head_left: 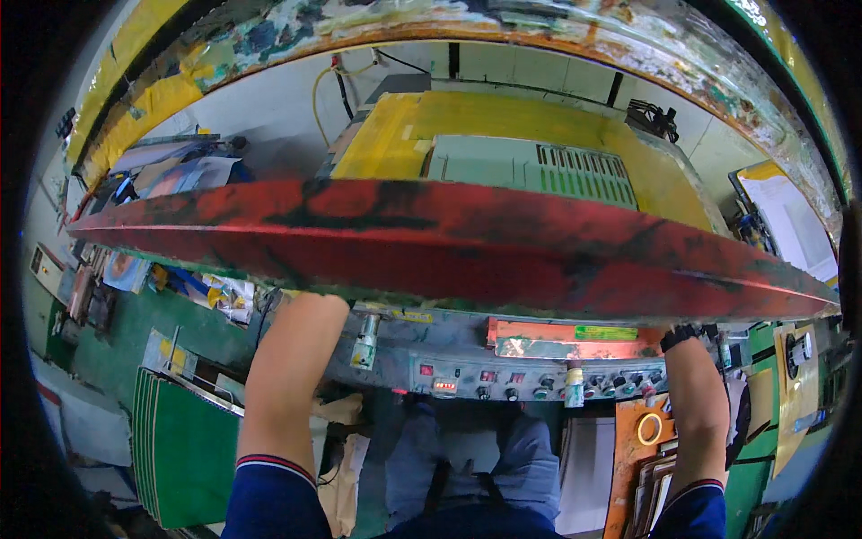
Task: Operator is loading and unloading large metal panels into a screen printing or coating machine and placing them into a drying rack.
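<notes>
A long red beam (503, 256), smeared with dark stains, spans the view in front of me. My left forearm (292, 377) reaches up to its lower edge, and the left hand disappears behind it. On the other side, my right forearm (699, 391) does the same, with a black band (679, 336) at the wrist. The fingers of both hands are hidden, so whether they grip the beam cannot be seen. Beyond the beam lies a yellow-bordered panel (503, 117) with a pale green sheet (485, 162) bearing a row of dark slots.
Below the beam runs a control panel (530, 382) with knobs and a red lit display. An orange-red bar (575, 340) rests above it. Green boards (184, 449) stand at left; an orange board (628, 458) carries a tape roll (648, 428) at right. A paint-stained frame (431, 22) arches overhead.
</notes>
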Available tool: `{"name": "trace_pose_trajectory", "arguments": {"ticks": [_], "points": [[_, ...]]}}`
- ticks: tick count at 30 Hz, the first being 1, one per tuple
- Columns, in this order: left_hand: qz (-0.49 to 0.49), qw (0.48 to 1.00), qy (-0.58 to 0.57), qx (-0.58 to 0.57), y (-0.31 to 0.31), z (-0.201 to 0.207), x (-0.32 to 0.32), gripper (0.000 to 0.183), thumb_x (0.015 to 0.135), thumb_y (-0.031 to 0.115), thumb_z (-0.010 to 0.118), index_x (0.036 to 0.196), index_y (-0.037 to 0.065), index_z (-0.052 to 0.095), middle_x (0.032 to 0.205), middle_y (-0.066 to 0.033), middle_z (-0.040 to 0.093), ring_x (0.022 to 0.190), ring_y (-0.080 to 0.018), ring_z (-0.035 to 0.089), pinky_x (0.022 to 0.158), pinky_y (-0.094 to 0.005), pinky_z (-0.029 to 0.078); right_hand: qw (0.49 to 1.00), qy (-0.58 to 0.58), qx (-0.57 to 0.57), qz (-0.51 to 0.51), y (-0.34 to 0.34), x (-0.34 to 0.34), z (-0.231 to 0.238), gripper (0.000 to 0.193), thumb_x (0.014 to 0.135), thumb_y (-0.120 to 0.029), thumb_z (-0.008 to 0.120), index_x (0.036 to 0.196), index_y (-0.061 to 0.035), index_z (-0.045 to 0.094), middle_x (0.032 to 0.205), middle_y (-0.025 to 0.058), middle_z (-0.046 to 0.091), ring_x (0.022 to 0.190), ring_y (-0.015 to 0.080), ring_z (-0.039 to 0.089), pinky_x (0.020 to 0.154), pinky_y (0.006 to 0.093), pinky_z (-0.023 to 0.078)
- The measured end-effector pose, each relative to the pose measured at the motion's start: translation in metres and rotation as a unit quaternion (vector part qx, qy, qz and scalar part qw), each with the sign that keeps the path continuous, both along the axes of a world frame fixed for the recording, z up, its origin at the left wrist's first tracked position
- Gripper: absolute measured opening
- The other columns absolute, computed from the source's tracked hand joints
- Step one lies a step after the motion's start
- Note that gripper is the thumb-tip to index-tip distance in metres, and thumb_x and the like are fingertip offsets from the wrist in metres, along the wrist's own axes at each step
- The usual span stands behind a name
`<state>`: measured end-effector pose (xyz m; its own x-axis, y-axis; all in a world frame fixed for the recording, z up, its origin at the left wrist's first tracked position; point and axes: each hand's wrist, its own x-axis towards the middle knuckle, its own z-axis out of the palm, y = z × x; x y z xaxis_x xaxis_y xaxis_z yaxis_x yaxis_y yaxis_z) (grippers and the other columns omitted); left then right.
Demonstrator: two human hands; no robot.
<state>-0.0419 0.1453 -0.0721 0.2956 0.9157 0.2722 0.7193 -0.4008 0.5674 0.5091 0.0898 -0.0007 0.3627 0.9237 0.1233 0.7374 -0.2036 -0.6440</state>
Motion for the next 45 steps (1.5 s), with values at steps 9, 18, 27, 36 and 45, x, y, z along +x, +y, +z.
{"name": "trace_pose_trajectory", "arguments": {"ticks": [9,18,27,36,45], "points": [[0.123,0.964,0.116,0.203,-0.12,0.05,0.03,0.032,0.092,0.022,0.059,0.114,-0.001,0.061,0.117,-0.0156,0.064,0.099,-0.0335,0.062,0.085,-0.0415,0.05,0.991,-0.015,0.118,-0.069,-0.015,-0.014,0.013,0.04,0.082,-0.03,0.064,0.109,-0.0013,0.065,0.1,0.0205,0.068,0.096,0.0353,0.064,0.08,0.0459,0.049],[0.14,0.965,0.133,0.18,-0.136,0.04,0.015,0.034,0.093,0.02,0.057,0.12,0.0,0.058,0.121,-0.0181,0.061,0.106,-0.0337,0.059,0.091,-0.041,0.047,0.992,-0.013,0.118,0.047,-0.026,-0.03,0.032,0.038,0.084,-0.027,0.063,0.11,0.0005,0.064,0.104,0.0226,0.066,0.097,0.037,0.062,0.081,0.0428,0.049],[0.147,0.965,0.147,0.162,-0.14,0.04,0.012,0.036,0.093,0.018,0.055,0.125,0.0,0.054,0.125,-0.0205,0.057,0.113,-0.0339,0.055,0.098,-0.0404,0.043,0.987,-0.042,0.119,0.1,-0.029,-0.037,0.039,0.037,0.087,-0.029,0.061,0.112,-0.0021,0.065,0.106,0.0187,0.067,0.1,0.033,0.061,0.087,0.0399,0.046],[0.137,0.966,0.186,0.114,-0.141,0.03,0.022,0.04,0.094,0.015,0.054,0.131,0.001,0.05,0.129,-0.023,0.053,0.119,-0.0342,0.052,0.104,-0.0399,0.04,0.971,-0.089,0.131,0.177,-0.083,-0.03,0.045,0.037,0.09,-0.033,0.06,0.114,-0.0059,0.067,0.108,0.0139,0.069,0.105,0.0283,0.061,0.094,0.037,0.044],[0.048,0.975,-0.205,0.076,-0.241,0.079,0.061,0.039,0.098,0.007,0.046,0.135,-0.006,0.047,0.137,-0.0204,0.052,0.13,-0.0281,0.047,0.11,-0.0379,0.033,0.892,-0.045,0.318,0.318,-0.2,-0.104,0.035,0.035,0.08,-0.015,0.067,0.111,-0.0013,0.059,0.112,0.0186,0.058,0.109,0.0379,0.054,0.095,0.0465,0.044]]}}
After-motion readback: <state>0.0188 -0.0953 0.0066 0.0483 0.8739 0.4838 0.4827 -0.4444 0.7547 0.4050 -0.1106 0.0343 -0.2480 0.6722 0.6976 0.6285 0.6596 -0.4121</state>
